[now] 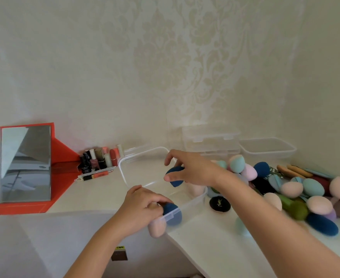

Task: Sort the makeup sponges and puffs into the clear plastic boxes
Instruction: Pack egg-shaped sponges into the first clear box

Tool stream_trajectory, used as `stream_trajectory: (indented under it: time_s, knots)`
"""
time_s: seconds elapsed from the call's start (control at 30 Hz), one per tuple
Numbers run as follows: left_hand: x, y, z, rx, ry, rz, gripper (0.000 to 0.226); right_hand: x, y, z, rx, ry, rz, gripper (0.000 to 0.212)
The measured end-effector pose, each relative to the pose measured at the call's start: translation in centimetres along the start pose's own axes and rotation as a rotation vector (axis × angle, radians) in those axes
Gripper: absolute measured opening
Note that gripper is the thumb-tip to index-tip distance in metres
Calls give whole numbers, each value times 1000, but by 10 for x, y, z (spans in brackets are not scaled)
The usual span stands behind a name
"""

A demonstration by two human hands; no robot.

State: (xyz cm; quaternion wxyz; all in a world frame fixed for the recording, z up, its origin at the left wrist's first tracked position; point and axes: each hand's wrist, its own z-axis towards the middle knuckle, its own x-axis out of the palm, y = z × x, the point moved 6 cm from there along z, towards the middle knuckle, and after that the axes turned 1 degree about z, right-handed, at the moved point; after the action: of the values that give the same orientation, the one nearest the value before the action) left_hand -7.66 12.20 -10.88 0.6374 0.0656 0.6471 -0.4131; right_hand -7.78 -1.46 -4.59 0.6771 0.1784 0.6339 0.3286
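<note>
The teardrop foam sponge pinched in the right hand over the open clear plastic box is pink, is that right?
Not pink: the head view shows the right hand pinching a dark blue teardrop foam sponge over the open clear plastic box.

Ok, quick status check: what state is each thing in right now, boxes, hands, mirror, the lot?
near box: lid off, pink sponge in its near corner
right hand: pinches dark blue sponge over the near box
left hand: fingers curled on blue sponge in that corner
back box: lid off, looks empty
lidded box: shut
mirror: propped upright
loose sponges: piled on the table, unsorted
</note>
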Motion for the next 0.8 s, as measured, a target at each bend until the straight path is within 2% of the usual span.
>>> stream_trajectory:
  time_s: [0.1, 0.17, 0.27, 0.4, 0.57, 0.67, 0.8]
  knots:
    - [0, -1, 0, -1, -2, 20, 39, 19, -1, 11, 39, 104, -157, 26]
    - [-1, 2, 0, -21, -21, 13, 33, 31, -3, 13, 78, 252, -145, 28]
    - [-2, 5, -1, -46, -38, -29, 41, 38, -7, 13, 80, 404, -148, 42]
    - [1, 5, -1, -46, -19, -33, 44, 40, -17, 16, 78, 363, -228, 37]
    - [2, 7, 0, -36, -36, -48, 28, 50, -15, 22, -5, 310, -160, 25]
    - [0, 7, -2, -54, -71, -82, 20, 50, -20, 18, 4, 371, -55, 18]
    - [-1, 11, -1, -127, -153, -108, 29, 52, -25, 15, 33, 430, 7, 13]
